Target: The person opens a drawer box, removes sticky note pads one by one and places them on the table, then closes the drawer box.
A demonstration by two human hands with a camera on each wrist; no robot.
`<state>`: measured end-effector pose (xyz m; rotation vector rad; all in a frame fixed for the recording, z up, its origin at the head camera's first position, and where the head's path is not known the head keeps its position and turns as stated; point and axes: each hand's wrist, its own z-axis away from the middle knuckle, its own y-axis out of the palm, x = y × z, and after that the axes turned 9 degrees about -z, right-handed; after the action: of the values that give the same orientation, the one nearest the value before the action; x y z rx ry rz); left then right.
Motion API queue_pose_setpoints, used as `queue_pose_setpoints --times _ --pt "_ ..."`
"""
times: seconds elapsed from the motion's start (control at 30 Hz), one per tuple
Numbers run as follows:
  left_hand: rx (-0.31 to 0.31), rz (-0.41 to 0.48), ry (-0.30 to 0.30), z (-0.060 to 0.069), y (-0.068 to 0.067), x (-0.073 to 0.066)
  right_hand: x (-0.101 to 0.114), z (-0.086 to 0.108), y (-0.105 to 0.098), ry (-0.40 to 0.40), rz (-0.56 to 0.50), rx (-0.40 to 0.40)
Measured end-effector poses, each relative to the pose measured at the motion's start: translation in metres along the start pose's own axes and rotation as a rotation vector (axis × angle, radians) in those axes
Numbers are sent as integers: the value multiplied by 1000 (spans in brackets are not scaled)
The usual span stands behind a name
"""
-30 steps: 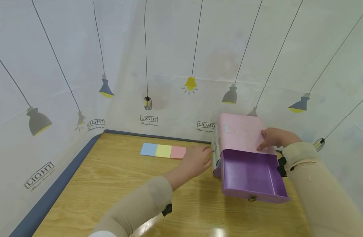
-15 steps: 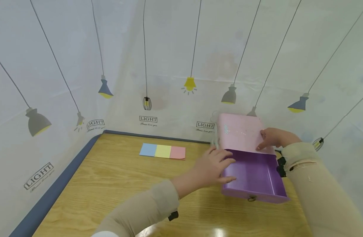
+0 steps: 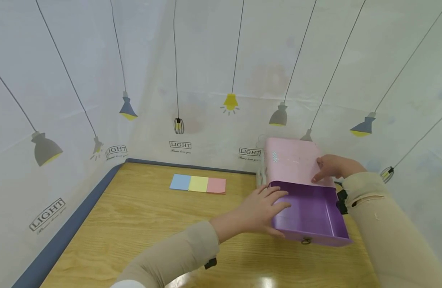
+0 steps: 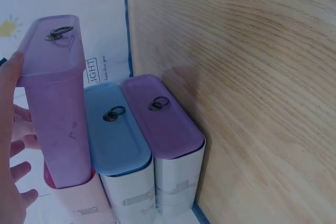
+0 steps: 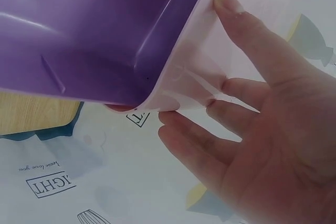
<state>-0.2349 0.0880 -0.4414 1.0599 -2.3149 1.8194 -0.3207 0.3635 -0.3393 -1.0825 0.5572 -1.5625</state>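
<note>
first, at the left, we find a row of blue, yellow and pink paper squares (image 3: 198, 184) lying flat on the wooden table (image 3: 145, 224), well apart from the work. next comes our left hand (image 3: 257, 212), fingers spread and gripping nothing, beside and partly over the left edge of the open drawer (image 3: 311, 210); its thumb seems to touch the front's edge. that purple drawer sticks far out of the pink box (image 3: 293, 162). beneath, the left wrist view shows a blue drawer (image 4: 118, 142) and a lower purple drawer (image 4: 170, 132), both pushed in. at the right, our right hand (image 3: 338, 167) grips the pink box, thumb on top, fingers along its side. we judge the step in hand to be handling the drawer while steadying its box; the next move calls for a level, even hand on the drawer front.
</note>
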Motion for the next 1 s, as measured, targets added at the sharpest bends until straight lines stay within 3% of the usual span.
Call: queue_pose_setpoints --times 0.13,0.4,0.87,1.0 --pt "38 -2 -45 -3 3 0 -3 -4 1 9 -4 -1" --pt "195 64 -149 -11 6 4 -8 -11 0 40 -5 1" --pt "223 116 -238 -27 12 16 -1 -3 -1 39 0 31" --pt "254 122 -251 -33 15 18 2 -1 -1 43 35 -1"
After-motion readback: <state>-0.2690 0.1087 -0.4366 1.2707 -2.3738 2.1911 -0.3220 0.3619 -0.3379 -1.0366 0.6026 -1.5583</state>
